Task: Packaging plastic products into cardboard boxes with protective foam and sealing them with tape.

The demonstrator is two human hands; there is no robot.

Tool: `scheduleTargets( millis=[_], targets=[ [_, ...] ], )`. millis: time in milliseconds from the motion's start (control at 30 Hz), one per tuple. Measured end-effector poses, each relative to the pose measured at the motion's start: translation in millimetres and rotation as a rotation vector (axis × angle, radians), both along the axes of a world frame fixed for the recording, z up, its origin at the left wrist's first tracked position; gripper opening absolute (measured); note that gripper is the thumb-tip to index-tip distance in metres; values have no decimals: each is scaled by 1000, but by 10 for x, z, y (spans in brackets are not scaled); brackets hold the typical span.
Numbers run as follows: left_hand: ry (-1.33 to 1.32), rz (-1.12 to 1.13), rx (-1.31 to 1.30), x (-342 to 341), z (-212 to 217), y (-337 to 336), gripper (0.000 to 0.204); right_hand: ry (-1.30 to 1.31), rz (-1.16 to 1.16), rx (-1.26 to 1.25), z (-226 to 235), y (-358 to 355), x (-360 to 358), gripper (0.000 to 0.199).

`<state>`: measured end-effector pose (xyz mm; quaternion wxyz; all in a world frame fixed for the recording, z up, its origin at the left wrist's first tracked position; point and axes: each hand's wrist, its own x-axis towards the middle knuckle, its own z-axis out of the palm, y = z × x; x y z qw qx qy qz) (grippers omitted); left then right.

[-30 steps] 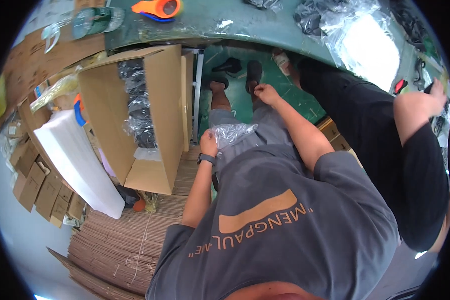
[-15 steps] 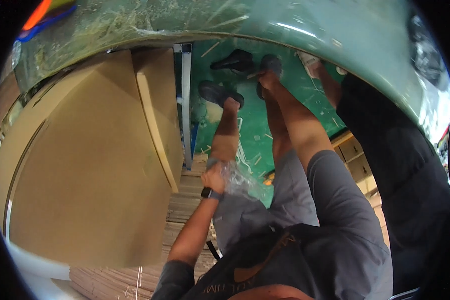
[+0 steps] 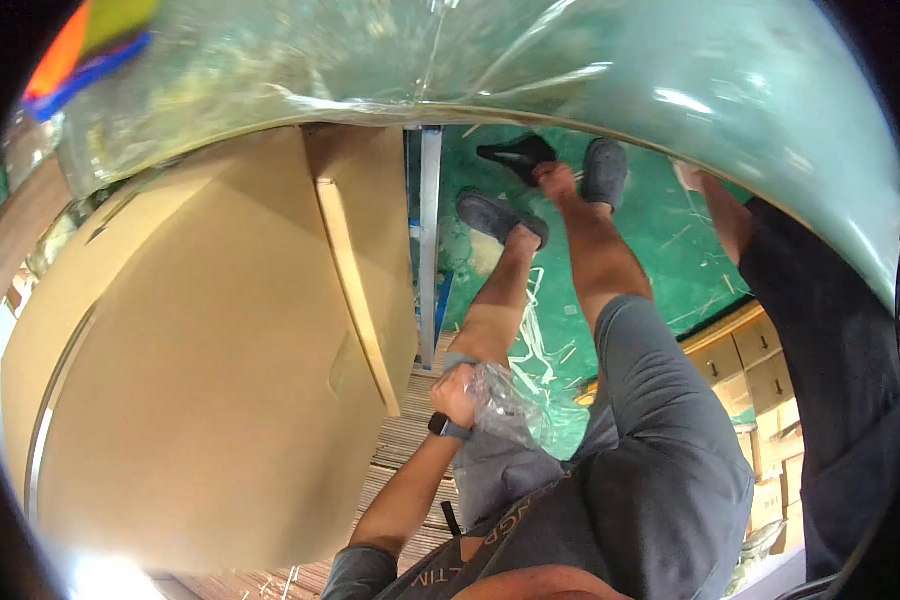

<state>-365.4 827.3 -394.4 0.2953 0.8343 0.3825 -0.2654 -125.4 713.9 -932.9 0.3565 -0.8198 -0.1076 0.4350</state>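
Note:
Bent low, I have my right hand (image 3: 554, 180) down by the floor, its fingers closed on the wide end of a black bicycle saddle (image 3: 510, 152). The saddle lies beyond my grey shoes, its narrow end toward the left. Beside my left knee, my left hand (image 3: 454, 394) is closed on a crumpled clear plastic bag (image 3: 505, 405), which hangs out to the right of the fist. A dark watch sits on that wrist.
Large cardboard boxes (image 3: 210, 350) fill the left, next to a metal table leg (image 3: 430, 240). Above hangs a table edge covered in clear plastic (image 3: 370, 112). White strapping (image 3: 535, 335) litters the green floor. Another person's dark-clothed leg (image 3: 820, 350) stands close on the right, near open cartons (image 3: 770, 350).
My right hand has come onto the saddle, where before it was just beside it. My left hand still grips the plastic bag. The whole view has shifted, with things lying further right and lower.

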Motion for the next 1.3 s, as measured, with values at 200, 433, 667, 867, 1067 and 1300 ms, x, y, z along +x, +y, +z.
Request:
scheduleTargets(
  millis=[200,433,667,867,1067,1300],
  targets=[
    [175,20,-62,580,314,-24,16,-368,178,-336,3072,21,306,23],
    [-45,294,-324,115,305,77,45,-206,18,45,6891,-433,1314,57],
    [-510,571,-520,1007,2402,617,32,95,235,380,9634,-570,2616,31],
    [-1089,1070,-673,1372,4620,1374,34,621,-136,651,10181,148,1774,23],
    [-1321,1270,-409,610,4566,2289,38,374,580,459,10663,675,567,59],
    [-1195,1228,-500,-139,3865,2236,19,312,1038,88,10970,509,1000,106]
  ],
)
